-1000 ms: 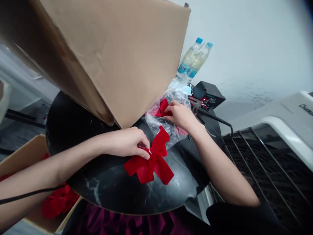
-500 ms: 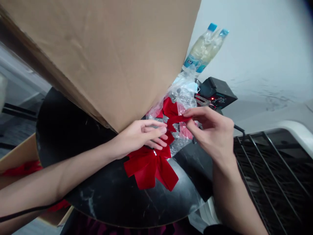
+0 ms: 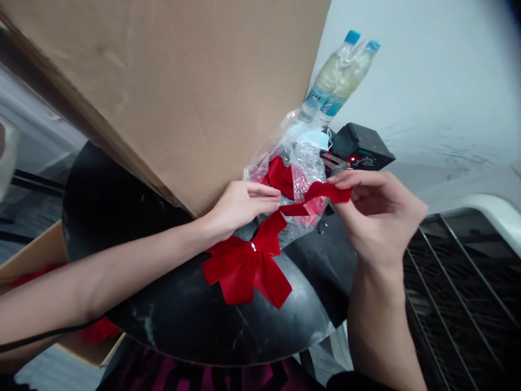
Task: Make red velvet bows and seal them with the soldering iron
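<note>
A strip of red velvet ribbon point(image 3: 321, 191) stretches between my two hands. My right hand point(image 3: 376, 214) pinches its right end between thumb and fingers. At the ribbon's left end, my left hand point(image 3: 244, 205) has its thumb and fingers pressed together on it. Just below my hands, a red bow point(image 3: 244, 274) with a small silvery tie at its middle lies on the round black table point(image 3: 195, 331). Behind the ribbon lies a clear plastic bag point(image 3: 309, 163) with more red ribbon pieces point(image 3: 280, 175) in or under it.
A large cardboard box point(image 3: 195, 98) stands at the back left of the table. Two bottles point(image 3: 340, 76) with blue caps and a black device point(image 3: 362, 149) with a red light are behind. On the right is a wire rack point(image 3: 459, 271); lower left, an open carton point(image 3: 44, 244) holds red material.
My right hand has moved right, drawing the ribbon out longer. The fingers of my left hand have closed together at the ribbon's other end. The bow stays on the table.
</note>
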A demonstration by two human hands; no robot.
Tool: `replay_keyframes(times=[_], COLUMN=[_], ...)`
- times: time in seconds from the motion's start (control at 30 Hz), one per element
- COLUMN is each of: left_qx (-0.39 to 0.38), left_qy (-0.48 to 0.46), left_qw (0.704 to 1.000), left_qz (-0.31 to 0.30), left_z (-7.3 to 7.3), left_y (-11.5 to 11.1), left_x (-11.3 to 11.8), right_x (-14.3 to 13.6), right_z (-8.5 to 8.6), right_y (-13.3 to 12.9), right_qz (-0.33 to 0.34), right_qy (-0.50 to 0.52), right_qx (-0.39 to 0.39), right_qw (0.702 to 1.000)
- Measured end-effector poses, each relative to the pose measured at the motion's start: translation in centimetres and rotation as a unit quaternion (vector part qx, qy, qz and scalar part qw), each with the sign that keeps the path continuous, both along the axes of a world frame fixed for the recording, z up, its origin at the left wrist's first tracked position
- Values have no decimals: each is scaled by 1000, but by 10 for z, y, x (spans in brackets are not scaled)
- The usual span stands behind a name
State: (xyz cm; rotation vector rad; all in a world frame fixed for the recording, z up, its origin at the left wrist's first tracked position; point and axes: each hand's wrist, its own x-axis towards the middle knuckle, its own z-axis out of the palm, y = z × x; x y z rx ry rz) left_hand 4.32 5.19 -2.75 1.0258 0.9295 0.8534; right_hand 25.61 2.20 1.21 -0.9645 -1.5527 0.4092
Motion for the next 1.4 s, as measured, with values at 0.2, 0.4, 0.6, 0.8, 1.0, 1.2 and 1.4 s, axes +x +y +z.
replay_keyframes(times=[0.2,0.4,0.6,0.8,1.0,1.2,1.4], left_qx=[132,229,239,7,119,163,185], left_qy=[73,176,30,-75,-5,79,44], left_qw=[986,957,970,989,993,983,982], left_qz=[-72,18,21,-127,1,-17,13], left_z=[5,11,31,36,31,33,24], left_y=[3,25,18,-11,-14,-21,-26], left_x=[10,20,22,-5,-21,-33,-36], right_x=[1,24,15,9,6,-22,-18], right_z=[-8,2,-1,-8,-7,-13,-23], right_y=[11,13,-8,-13,-10,-19,-17], right_qz=[16,-124,-27,59,242,148,62], right_qy=[35,28,-47,-45,33,74,-53], right_qx=[-22,105,48,11,-311,-268,-49], right_qw=[999,986,997,997,919,949,995])
